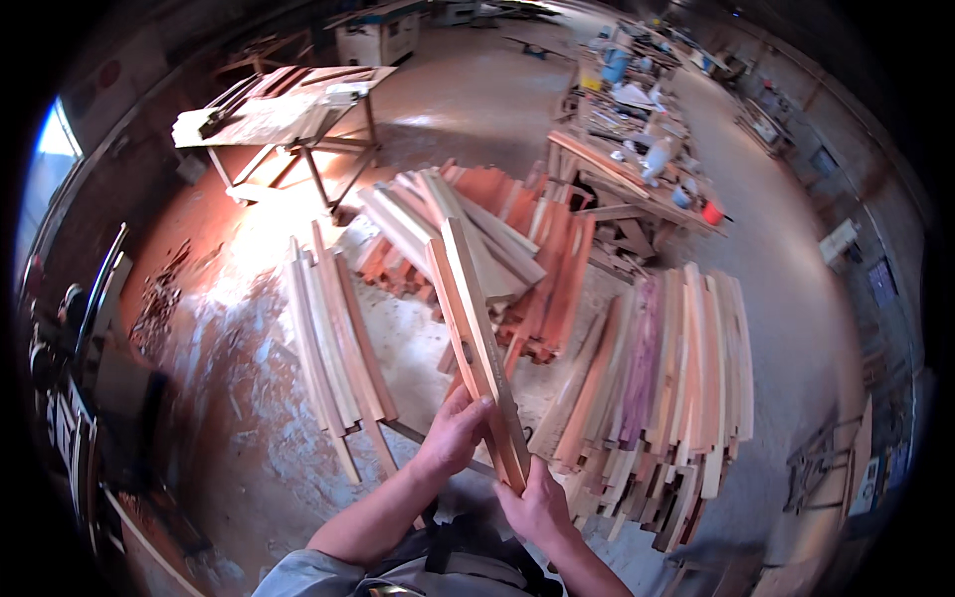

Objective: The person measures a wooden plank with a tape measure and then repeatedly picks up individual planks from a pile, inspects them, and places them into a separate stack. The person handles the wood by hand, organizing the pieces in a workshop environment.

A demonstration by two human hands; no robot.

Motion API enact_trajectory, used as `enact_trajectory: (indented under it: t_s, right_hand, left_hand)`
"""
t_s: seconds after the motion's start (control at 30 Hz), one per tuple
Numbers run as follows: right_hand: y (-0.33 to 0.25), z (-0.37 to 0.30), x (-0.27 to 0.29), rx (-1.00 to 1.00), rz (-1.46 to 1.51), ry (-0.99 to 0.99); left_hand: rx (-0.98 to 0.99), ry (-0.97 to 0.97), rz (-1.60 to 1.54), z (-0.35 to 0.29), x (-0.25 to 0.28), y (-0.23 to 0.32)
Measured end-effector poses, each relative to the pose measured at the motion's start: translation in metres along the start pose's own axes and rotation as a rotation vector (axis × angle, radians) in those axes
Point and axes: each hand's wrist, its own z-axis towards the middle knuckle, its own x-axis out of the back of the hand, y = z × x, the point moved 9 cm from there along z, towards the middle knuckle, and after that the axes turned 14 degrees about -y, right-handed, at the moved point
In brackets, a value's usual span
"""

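Note:
Two long, pale reddish wooden strips (485, 343) lie side by side in my hands, pointing away from me and tilted a little to the left. My left hand (459, 432) is closed around their left side, with the thumb on top. Nearer to me, my right hand (537, 503) grips them at the close end from the right. Beneath and beyond them is a heap of pale wooden strips (418, 214) on top of reddish ones (557, 284). A row of strips in mixed colours (686, 368) lies to the right, and a smaller group (333, 338) to the left.
A worktable (288, 109) with boards on it stands at the far left. On the far right, a long bench (637, 124) is crowded with tools, containers and a red cup (712, 213). Wood shavings (229, 368) cover the floor on the left, beside dark machinery (99, 388).

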Motion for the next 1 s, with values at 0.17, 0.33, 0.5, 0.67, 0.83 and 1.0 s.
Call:
enact_trajectory:
  t_s: [0.17,0.33,0.5,0.67,0.83,1.0]
  right_hand:
    - [-0.017,0.016,-0.036,0.007,-0.163,-0.097]
    - [-0.036,0.028,-0.057,0.049,-0.248,-0.186]
    - [-0.06,0.034,-0.07,0.173,-0.301,-0.292]
    - [-0.038,0.025,-0.072,0.398,-0.2,-0.205]
    - [0.03,0.021,-0.042,0.103,-0.105,-0.15]
    - [0.079,0.007,-0.031,-0.088,-0.062,-0.169]
  left_hand:
    - [-0.083,0.077,-0.19,-0.028,0.023,0.016]
    - [-0.116,0.205,-0.197,-0.043,0.052,0.021]
    - [-0.144,0.381,-0.121,-0.051,0.098,0.02]
    - [-0.061,0.582,0.128,-0.087,0.18,0.063]
    - [0.0,0.803,0.115,-0.131,0.243,0.122]
    - [-0.054,0.735,0.136,-0.153,0.299,0.131]
